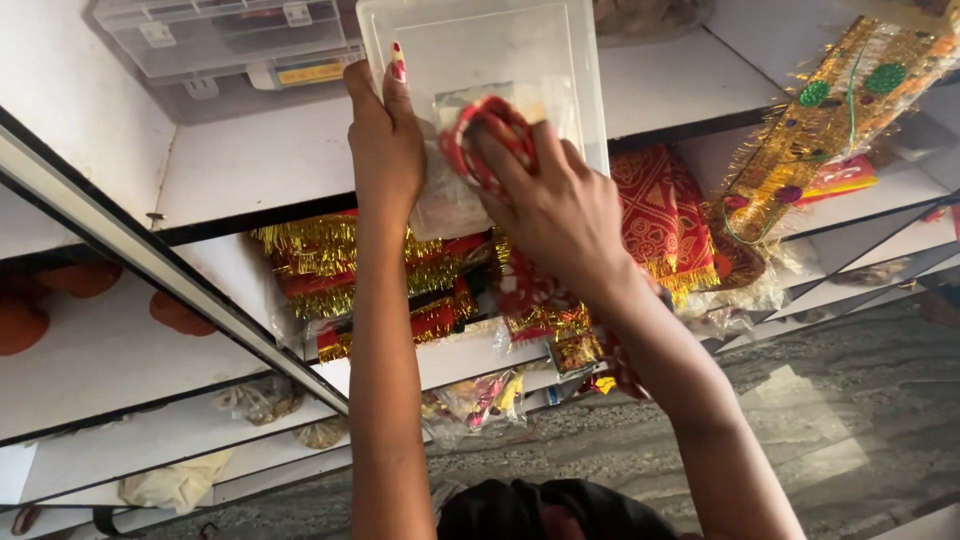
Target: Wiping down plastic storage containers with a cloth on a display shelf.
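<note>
The clear plastic tray (560, 60) is being steadied on the upper shelf (250, 165) by the left hand (385, 135), whose fingers are stretched flat along the tray's left edge, open and pressing rather than closed round it. The right hand (555, 205) is closed on a small clear packet of red bangles (480, 130), pinched between thumb and fingertips, and the packet is held right at the tray's near rim, partly over its floor.

How the step is best done, as a judgement: the packet should be lowered flat onto the tray's floor, not left hanging over the rim, since the tray juts out past the shelf's front edge and could be tipped by any weight at that end. The bracing by the left hand looks well placed for that; it is better kept there until the packet is let go.

Below, the next shelf is packed with red and gold tinsel-trimmed cloths (330, 265), and a gold embroidered piece (840, 110) with green and red ornaments hangs at the right. A clear lidded organiser box (225, 40) sits at the back left of the upper shelf, apart from the tray. Care is called for so that the forearms are not dragged through the tinsel.
</note>
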